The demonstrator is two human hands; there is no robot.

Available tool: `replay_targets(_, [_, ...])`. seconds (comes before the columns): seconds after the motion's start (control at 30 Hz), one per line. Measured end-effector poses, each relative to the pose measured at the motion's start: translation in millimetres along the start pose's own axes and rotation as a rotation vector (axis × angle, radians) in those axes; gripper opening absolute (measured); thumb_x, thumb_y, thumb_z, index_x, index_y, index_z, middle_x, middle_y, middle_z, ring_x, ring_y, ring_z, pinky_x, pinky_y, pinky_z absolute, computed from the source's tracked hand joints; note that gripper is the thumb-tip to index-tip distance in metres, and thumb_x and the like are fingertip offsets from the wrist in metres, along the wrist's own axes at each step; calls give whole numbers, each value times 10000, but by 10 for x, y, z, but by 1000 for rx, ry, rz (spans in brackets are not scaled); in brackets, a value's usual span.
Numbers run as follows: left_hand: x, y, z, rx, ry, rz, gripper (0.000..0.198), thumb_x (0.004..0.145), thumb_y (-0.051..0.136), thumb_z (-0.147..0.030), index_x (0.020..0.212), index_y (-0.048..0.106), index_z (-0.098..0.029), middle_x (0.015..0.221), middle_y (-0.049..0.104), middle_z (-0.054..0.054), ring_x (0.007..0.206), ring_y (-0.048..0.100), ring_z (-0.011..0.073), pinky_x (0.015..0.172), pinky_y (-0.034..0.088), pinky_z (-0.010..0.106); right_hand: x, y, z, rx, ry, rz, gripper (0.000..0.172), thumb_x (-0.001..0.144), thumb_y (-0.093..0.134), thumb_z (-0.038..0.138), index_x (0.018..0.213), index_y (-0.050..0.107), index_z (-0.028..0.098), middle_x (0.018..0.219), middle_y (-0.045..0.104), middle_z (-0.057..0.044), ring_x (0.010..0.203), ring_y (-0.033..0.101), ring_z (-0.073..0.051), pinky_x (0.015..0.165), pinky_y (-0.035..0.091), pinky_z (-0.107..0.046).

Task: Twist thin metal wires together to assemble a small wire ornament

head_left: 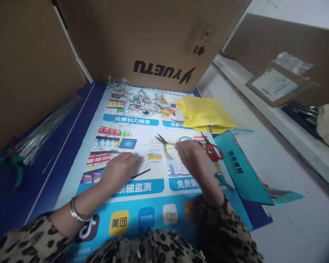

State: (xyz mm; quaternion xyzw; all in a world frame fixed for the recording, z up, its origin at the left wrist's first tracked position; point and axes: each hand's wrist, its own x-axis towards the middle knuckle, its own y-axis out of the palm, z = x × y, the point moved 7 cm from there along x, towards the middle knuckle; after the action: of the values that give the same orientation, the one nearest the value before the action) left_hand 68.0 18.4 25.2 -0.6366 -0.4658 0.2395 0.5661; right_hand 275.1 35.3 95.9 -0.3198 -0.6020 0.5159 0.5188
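My left hand (122, 167) is low over the printed sheet, its fingers curled together; what they hold, if anything, is hidden. Just right of it are a thin dark stick (141, 173) and a fine wire (148, 161). My right hand (190, 153) is closed at one yellow handle of the pliers (167, 149). Their dark jaws point up and left, slightly parted, and the second handle stands free. Beyond my right hand lie red-handled scissors (214, 152), blades pointing away. Some grey metal tool (224, 181) lies near my right forearm, partly unclear.
Tangled wire pieces (142, 100) lie at the back, before a tall cardboard box (120, 40). A yellow bag (207, 112) and a torn teal box (241, 168) are on the right. At left are a bundle of thin wires (44, 135) and a blurred teal-handled tool (18, 164).
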Motion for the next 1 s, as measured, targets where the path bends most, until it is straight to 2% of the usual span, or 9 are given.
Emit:
replay_targets(0.07, [-6,-9,-62,22,15,36,214,876,424,-191,944,626,-188,901,631,68,894,568,202,767,455,302,-212,-190,-308,-31,113,15,259,902,427,302,941,657,191,908,656,-54,875,572,-165,744,407,-250])
replay_targets(0.13, [-8,-26,-115,55,2,85,209,874,415,-184,901,623,-176,888,620,72,888,566,208,750,456,310,-514,-284,-649,-90,236,56,259,884,445,331,936,663,201,947,662,-54,886,589,-176,723,416,-251])
replay_targets(0.27, [-9,-76,-231,82,-28,140,235,882,425,-321,926,597,-169,931,602,81,915,551,235,722,455,325,-1192,-233,-1297,-172,417,232,315,873,419,382,967,661,204,970,668,-67,875,610,-202,721,429,-279])
replay_targets(0.37, [-10,-83,-310,97,-19,160,321,862,442,-411,1006,572,-155,985,590,99,956,536,254,746,450,338,-1579,-216,-1605,-201,498,299,330,871,413,375,958,665,180,973,672,-87,896,611,-216,746,433,-292])
replay_targets(0.47, [1,-49,-317,145,-27,214,273,860,424,-313,1021,563,-142,1004,585,110,965,542,261,742,448,343,-1779,-229,-1683,-214,527,356,331,880,411,341,1009,650,151,1013,663,-101,935,603,-208,797,422,-282])
replay_targets(0.6, [43,-23,-279,135,-47,318,264,867,349,-263,935,580,-156,949,599,107,888,580,266,647,450,337,-1833,-200,-1626,-279,538,476,332,888,418,338,1068,618,143,1041,643,-109,967,587,-189,793,406,-246])
replay_targets(0.7, [68,-57,-269,103,-76,375,303,877,309,-273,889,595,-173,923,612,102,830,598,261,598,436,318,-1786,-157,-1595,-309,540,515,292,867,463,323,1043,619,149,1003,644,-107,959,586,-186,772,401,-238])
replay_targets(0.83, [75,-112,-295,127,-70,396,321,872,309,-270,859,614,-172,902,626,107,780,609,249,597,431,307,-1665,-72,-1595,-358,520,583,214,857,457,218,942,635,133,939,648,-125,907,603,-200,738,407,-261])
replay_targets(1.0, [71,-97,-293,174,-24,388,324,863,314,-253,847,624,-156,878,633,125,764,618,270,592,432,323,-1457,51,-1606,-363,481,679,251,888,398,178,913,638,106,950,644,-170,911,608,-239,738,428,-308])
